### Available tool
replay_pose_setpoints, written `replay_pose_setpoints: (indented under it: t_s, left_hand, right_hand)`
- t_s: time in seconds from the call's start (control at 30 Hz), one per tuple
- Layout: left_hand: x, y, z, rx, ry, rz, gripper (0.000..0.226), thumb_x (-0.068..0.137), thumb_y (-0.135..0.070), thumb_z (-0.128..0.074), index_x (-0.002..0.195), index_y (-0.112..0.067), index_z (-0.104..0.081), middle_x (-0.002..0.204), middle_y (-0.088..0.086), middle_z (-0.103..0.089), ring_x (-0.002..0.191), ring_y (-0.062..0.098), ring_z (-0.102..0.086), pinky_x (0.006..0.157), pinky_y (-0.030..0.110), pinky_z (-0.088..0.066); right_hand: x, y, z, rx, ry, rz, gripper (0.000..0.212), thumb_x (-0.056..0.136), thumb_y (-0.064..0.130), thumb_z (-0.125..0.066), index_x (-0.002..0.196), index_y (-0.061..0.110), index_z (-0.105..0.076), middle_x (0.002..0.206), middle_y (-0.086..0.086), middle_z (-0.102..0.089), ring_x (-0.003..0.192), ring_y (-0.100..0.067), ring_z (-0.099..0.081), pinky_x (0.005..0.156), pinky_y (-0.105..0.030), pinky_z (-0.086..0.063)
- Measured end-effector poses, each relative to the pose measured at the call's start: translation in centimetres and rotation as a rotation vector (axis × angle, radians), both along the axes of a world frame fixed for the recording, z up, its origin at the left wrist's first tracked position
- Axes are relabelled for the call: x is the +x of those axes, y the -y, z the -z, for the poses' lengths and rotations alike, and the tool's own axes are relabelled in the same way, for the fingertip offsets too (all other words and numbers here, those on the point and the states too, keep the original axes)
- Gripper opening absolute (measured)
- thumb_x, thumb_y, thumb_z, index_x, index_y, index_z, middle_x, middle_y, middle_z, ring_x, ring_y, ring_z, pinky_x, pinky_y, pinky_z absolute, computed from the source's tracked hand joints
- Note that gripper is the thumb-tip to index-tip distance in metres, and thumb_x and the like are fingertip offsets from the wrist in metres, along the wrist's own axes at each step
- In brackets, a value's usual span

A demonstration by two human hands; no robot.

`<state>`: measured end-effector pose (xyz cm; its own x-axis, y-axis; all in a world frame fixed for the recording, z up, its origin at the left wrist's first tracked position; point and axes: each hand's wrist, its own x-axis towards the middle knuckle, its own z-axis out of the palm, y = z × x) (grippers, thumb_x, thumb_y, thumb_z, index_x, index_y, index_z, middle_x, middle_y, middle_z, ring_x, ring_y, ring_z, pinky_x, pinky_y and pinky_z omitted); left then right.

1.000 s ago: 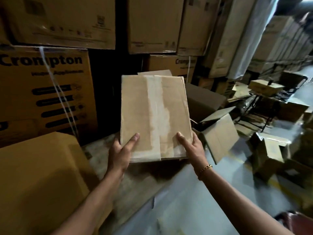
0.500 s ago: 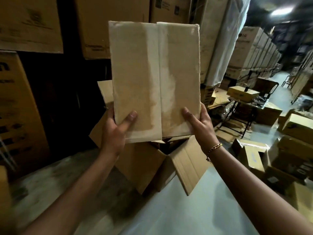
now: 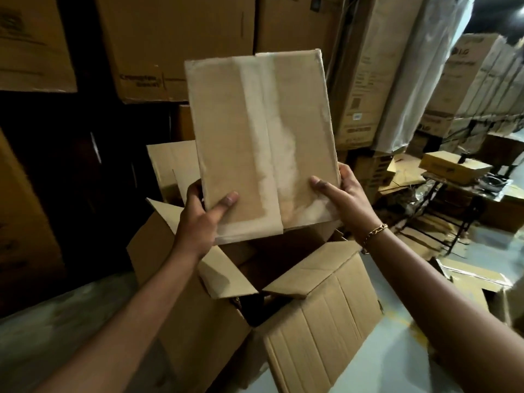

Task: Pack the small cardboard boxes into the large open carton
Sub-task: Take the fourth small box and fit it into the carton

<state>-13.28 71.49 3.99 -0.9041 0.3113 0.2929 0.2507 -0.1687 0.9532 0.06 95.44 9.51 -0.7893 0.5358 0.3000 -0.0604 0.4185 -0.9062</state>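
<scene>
- Small cardboard box: flat, brown, a pale tape strip down its middle, held upright above the large open carton.
- Left hand grips its lower left corner, thumb across the front.
- Right hand grips the lower right edge likewise.

I see left hand and right hand gripping taped small box by its lower corners | held above open carton | stacked cartons behind
</scene>
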Motion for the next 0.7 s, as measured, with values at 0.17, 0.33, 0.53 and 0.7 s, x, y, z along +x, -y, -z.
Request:
replay_pose_setpoints:
  t_s: [0.17, 0.33, 0.53, 0.7]
  left_hand:
    - [-1.1, -3.7, 1.3, -0.033, 0.135, -0.096, 0.06, 0.071, -0.052, -0.083, 0.119, -0.028, -0.057, 0.115, -0.004, -0.071, 0.104, 0.016, -0.069, 0.098, 0.043, -0.054]
    - [-0.7, -8.2, 1.9, -0.061, 0.232, -0.24, 0.047, 0.084, -0.038, -0.076, 0.124, -0.021, -0.058, 0.11, -0.003, -0.072, 0.097, 0.013, -0.069, 0.089, 0.033, -0.055]
    - [-0.7, -11.3, 4.8, -0.208, 0.41, -0.314, 0.095, 0.071, -0.063, -0.079, 0.144, -0.013, -0.043, 0.14, 0.002, -0.057, 0.122, 0.023, -0.059, 0.105, 0.04, -0.045]
    - [-1.4, -12.5, 7.1, -0.404, 0.47, -0.317, 0.125, 0.06, -0.084, -0.07, 0.156, -0.018, -0.026, 0.157, 0.001, -0.038, 0.14, 0.025, -0.042, 0.116, 0.046, -0.034]
  right_hand:
    - [-5.3, -5.9, 1.0, 0.034, 0.16, -0.133, 0.067, 0.078, 0.06, -0.072, 0.135, 0.037, -0.044, 0.12, 0.004, -0.064, 0.099, -0.017, -0.07, 0.089, -0.043, -0.059]
    - [-9.0, -11.2, 1.8, 0.085, 0.334, -0.291, 0.081, 0.087, 0.054, -0.066, 0.153, 0.028, -0.026, 0.125, 0.006, -0.054, 0.096, -0.018, -0.066, 0.087, -0.036, -0.057]
    - [-13.3, -15.4, 4.1, 0.099, 0.572, -0.433, 0.088, 0.085, 0.055, -0.068, 0.154, 0.026, -0.021, 0.117, -0.001, -0.063, 0.087, -0.022, -0.07, 0.071, -0.036, -0.061]
    - [-16.5, -17.2, 7.4, 0.12, 0.705, -0.535, 0.083, 0.085, 0.055, -0.069, 0.148, 0.015, -0.031, 0.123, -0.011, -0.062, 0.092, -0.026, -0.071, 0.062, -0.031, -0.057]
